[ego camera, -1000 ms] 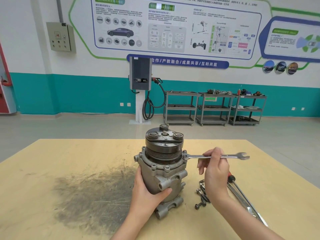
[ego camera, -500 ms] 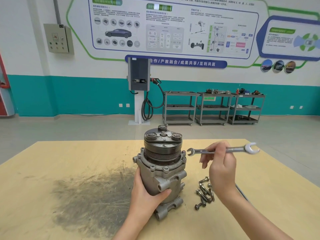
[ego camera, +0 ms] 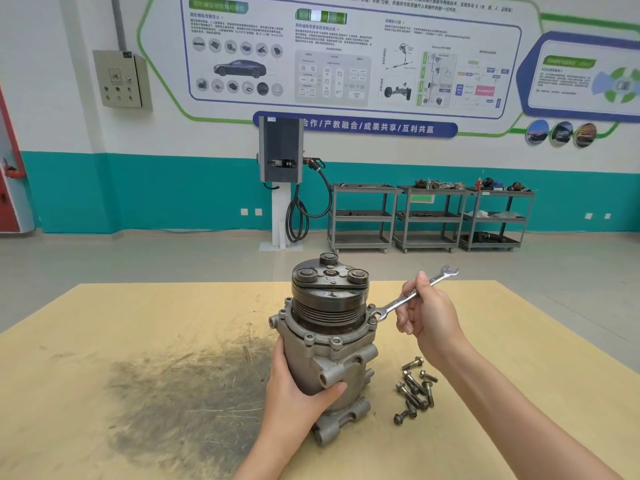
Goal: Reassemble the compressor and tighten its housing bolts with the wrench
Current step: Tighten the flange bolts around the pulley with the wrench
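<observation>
The compressor [ego camera: 329, 344] was gripped by the left hand [ego camera: 298, 389] and the wrench [ego camera: 408, 297] (pinched in the right hand [ego camera: 429, 317]) was set on a flange bolt [ego camera: 373, 319], while a heap of loose bolts [ego camera: 414, 389] beside the compressor suggested much tightening was left.

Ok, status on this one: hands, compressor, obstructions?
Left hand grips compressor body. Right hand holds wrench, ring end at flange bolt. Loose bolts beside. No obstruction.

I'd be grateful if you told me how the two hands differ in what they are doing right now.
The left hand wraps low around the compressor body, bracing it; the right hand is raised beside it, gripping the wrench mid-shaft. The left holds the workpiece, the right the tool, whose ring end is at a housing bolt. Both are bare and gripping.
</observation>
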`<move>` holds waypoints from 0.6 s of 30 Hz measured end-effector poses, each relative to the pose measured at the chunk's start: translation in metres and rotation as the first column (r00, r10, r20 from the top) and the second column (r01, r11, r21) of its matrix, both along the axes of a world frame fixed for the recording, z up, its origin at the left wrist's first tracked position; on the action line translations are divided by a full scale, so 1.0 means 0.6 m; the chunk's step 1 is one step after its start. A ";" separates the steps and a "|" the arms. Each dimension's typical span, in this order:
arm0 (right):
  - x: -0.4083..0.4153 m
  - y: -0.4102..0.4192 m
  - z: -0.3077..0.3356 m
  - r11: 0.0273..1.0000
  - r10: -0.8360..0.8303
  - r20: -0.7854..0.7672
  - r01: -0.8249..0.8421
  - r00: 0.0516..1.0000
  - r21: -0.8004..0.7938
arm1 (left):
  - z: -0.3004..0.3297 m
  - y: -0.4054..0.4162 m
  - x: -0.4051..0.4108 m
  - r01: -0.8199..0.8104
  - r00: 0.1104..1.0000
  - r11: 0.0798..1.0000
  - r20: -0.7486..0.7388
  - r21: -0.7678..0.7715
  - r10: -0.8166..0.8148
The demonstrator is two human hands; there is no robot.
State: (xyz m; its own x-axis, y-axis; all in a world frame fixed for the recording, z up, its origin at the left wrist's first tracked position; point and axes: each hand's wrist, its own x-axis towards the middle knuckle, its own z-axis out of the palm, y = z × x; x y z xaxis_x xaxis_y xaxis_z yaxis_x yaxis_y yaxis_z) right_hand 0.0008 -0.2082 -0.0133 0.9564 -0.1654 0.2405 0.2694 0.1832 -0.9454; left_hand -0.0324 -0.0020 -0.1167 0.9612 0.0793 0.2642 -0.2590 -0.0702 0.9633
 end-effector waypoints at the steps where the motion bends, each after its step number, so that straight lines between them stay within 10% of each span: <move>1: 0.002 -0.001 0.003 1.000 0.024 -0.024 -0.024 0.999 0.003 | 0.002 0.000 -0.001 0.006 1.000 1.000 0.000 -0.002 -0.006; 18: 0.009 -0.023 0.014 0.988 0.153 -0.043 -0.154 0.987 -0.023 | -0.005 0.002 0.011 -0.030 1.000 0.999 0.007 0.022 0.030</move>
